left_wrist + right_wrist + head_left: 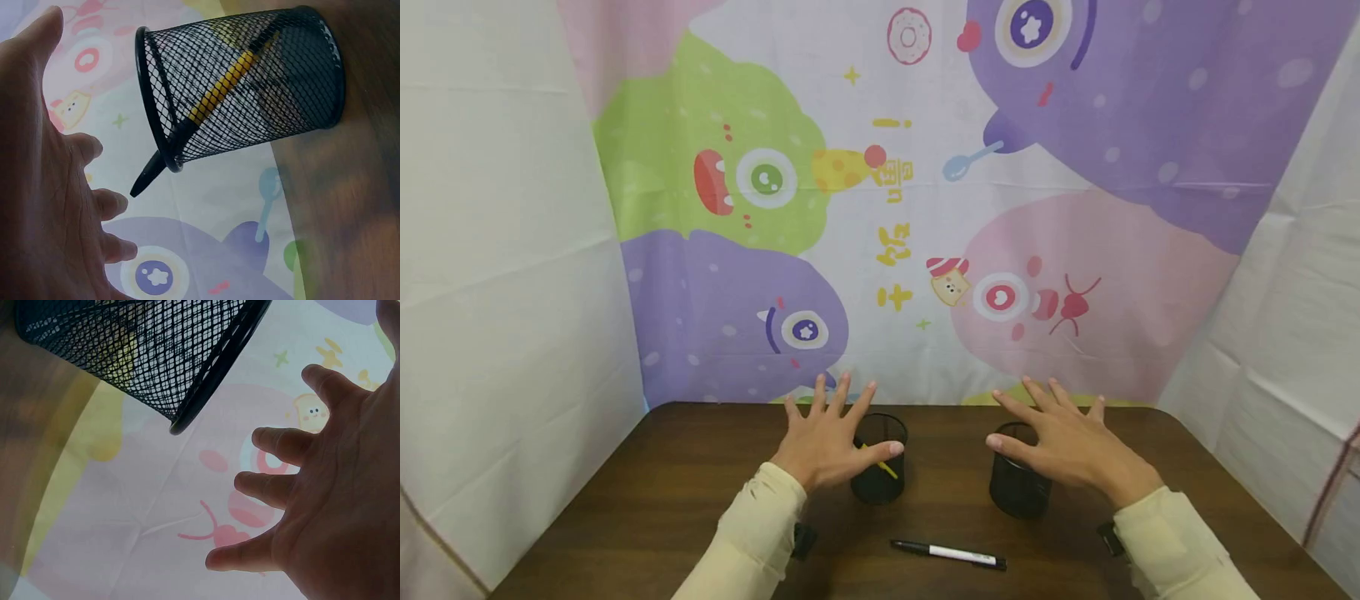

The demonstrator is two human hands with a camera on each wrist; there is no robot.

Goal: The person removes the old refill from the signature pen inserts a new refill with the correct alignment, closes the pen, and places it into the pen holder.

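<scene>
My left hand [826, 437] hovers with fingers spread beside a black mesh pen cup [878, 490], its thumb overlapping the cup in the head view. Inside that cup leans a yellow-and-black pen [220, 89], one black end poking out past the rim. Over on the right, a second black mesh pen cup [1019, 493] stands upright, partly covered by my right hand [1067, 442], whose fingers are also splayed. The right wrist view shows those fingers apart from the cup's rim [215, 372]. Between the forearms lies a white marker [958, 553] with black ends. Both hands hold nothing.
The brown wooden table [625, 500] ends at a cloth backdrop [917, 350] printed with cartoon monsters. White cloth walls [497, 250] close in the left and right sides. A dark wrist device [803, 540] shows at the left sleeve.
</scene>
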